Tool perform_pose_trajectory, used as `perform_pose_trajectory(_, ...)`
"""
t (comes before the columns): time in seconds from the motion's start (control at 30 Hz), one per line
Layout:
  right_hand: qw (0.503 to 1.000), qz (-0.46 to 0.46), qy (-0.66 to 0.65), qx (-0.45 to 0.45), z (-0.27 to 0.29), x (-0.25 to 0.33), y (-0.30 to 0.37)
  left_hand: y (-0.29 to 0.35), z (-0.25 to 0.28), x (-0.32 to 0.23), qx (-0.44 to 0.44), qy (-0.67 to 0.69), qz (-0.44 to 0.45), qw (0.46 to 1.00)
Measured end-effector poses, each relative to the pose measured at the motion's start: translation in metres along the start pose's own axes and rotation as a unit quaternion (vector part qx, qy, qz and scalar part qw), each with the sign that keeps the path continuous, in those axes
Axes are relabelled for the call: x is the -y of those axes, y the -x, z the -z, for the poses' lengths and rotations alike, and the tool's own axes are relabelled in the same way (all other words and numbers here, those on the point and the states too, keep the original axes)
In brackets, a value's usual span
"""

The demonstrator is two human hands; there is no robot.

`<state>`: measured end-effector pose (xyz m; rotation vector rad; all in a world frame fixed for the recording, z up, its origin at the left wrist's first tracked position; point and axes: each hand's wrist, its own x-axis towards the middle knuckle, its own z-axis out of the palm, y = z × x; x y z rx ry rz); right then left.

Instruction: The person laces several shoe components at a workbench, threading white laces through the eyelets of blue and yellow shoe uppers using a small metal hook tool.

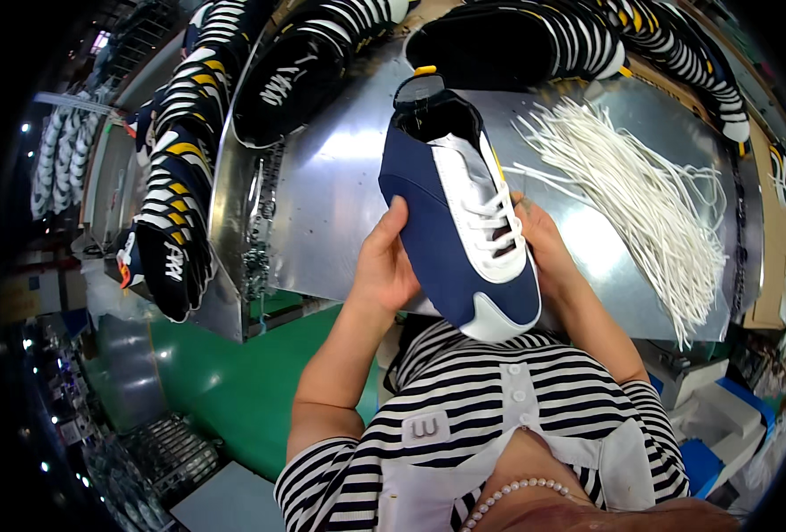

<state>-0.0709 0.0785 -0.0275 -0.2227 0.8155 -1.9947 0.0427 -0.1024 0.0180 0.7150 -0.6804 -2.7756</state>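
A navy blue shoe upper [437, 222] with a white tongue strip and white toe cap is held above a shiny metal table [340, 195], toe pointing toward me. My left hand [384, 266] grips its left side, thumb up against the navy fabric. My right hand [539, 244] supports the right side, fingers at the white lace [490, 217] threaded through the eyelets. Part of the right hand is hidden behind the shoe.
A loose bundle of white laces [650, 191] lies on the table to the right. Several dark shoe uppers with white and yellow stripes [180, 177] are stacked along the left edge and the far side [517, 40]. Green floor [224, 372] shows below left.
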Motion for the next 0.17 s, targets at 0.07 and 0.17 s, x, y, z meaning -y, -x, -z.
perform_pose_trajectory(0.07,0.953,-0.006,0.297,-0.062,0.012,0.005,-0.012,-0.001,-0.007,-0.037,0.018,-0.205,-0.078,0.975)
perform_pose_trajectory(0.17,0.672,0.174,0.708,-0.131,0.042,0.031,-0.006,-0.005,-0.016,-0.103,-0.031,-0.575,-0.234,0.783)
